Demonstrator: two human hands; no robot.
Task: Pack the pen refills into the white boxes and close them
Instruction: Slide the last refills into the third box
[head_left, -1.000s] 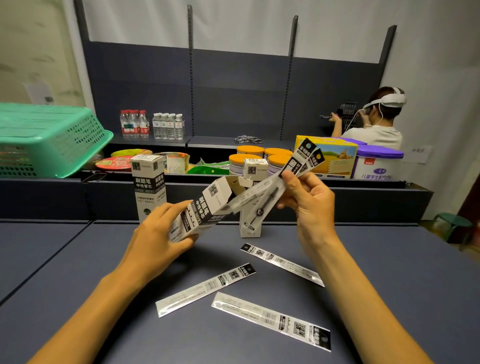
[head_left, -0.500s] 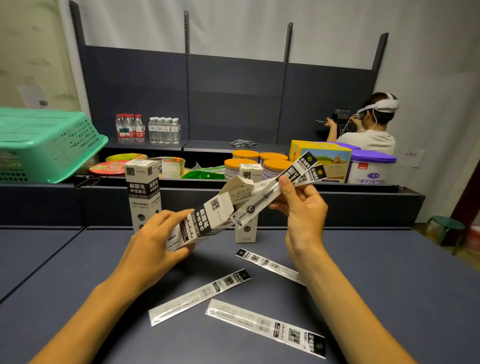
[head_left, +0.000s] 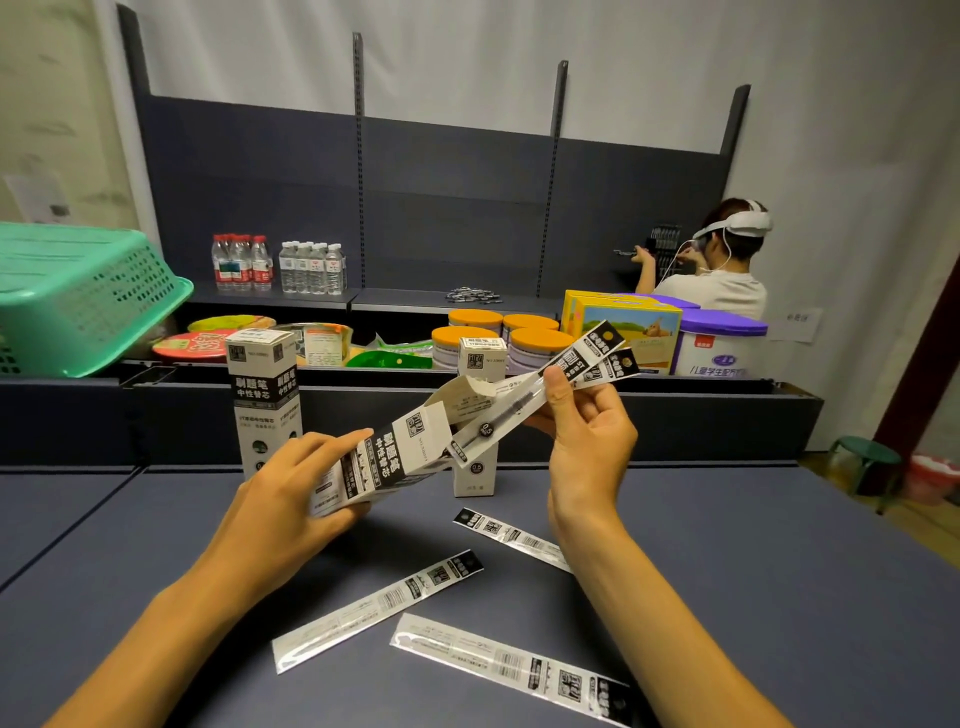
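My left hand (head_left: 291, 499) grips a white box (head_left: 387, 457) with black lettering, tilted with its open flap end up and to the right. My right hand (head_left: 587, 436) pinches two packaged pen refills (head_left: 524, 402), whose lower ends sit at the box mouth. Three more refill packets lie on the table: one in the middle (head_left: 379, 608), one at the front (head_left: 509, 667) and one to the right (head_left: 511, 538). Two closed white boxes stand upright behind, one at the left (head_left: 265, 395) and one at the centre (head_left: 480, 356), partly hidden by the held box.
The dark blue table (head_left: 753, 571) spreads beneath my arms. Behind it a shelf holds water bottles (head_left: 278, 265), orange-lidded tubs (head_left: 498, 332), a yellow carton (head_left: 628, 322) and a purple-lidded tub (head_left: 719, 345). A green basket (head_left: 78, 296) sits at far left. A person with a headset (head_left: 722, 270) works at back right.
The refills in my right hand have slid a little further toward the box mouth. My left hand keeps its hold on the tilted box. The view has shifted slightly.
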